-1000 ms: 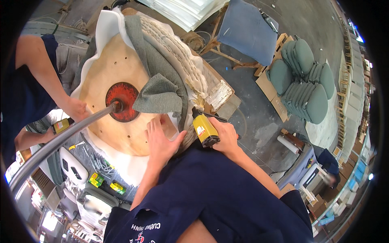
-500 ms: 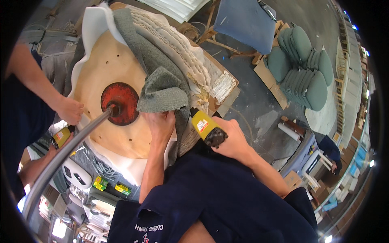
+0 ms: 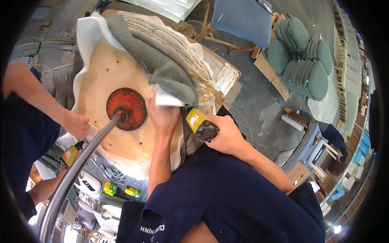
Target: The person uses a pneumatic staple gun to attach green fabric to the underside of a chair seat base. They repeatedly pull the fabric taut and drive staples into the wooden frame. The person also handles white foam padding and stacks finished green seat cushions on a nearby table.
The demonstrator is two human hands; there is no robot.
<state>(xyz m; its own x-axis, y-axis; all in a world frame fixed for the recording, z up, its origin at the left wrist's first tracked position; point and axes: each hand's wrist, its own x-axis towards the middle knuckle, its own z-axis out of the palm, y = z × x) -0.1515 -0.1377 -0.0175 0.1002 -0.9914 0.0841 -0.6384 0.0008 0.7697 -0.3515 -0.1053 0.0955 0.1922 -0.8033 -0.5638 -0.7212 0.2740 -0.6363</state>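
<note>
A pale plywood seat board (image 3: pixel 133 67) lies underside up, with white padding (image 3: pixel 86 38) and grey-green fabric (image 3: pixel 139 48) around its edge. My left hand (image 3: pixel 165 119) is closed on the fabric's near edge, where a white flap of padding (image 3: pixel 167 98) folds over the fingers. My right hand (image 3: pixel 227 135) grips a yellow staple gun (image 3: pixel 197 120). Its nose is at the fabric edge, just right of my left hand; whether it touches is hidden. A red round plate (image 3: pixel 131 104) on a metal bar (image 3: pixel 81 156) presses on the board's middle.
At the left, a co-worker's closed hand (image 3: pixel 77 124) is by the board's edge; their other hand holds a yellow staple gun (image 3: pixel 69 155). Green-yellow boxes (image 3: pixel 109 188) lie below. Stacked green seat pads (image 3: pixel 306 79) and a blue-topped stand (image 3: pixel 242 22) are at the far right.
The fabric flap at my left hand has turned back, so its white padding shows. My staple gun has come closer to that hand. The co-worker's hands are still at the left.
</note>
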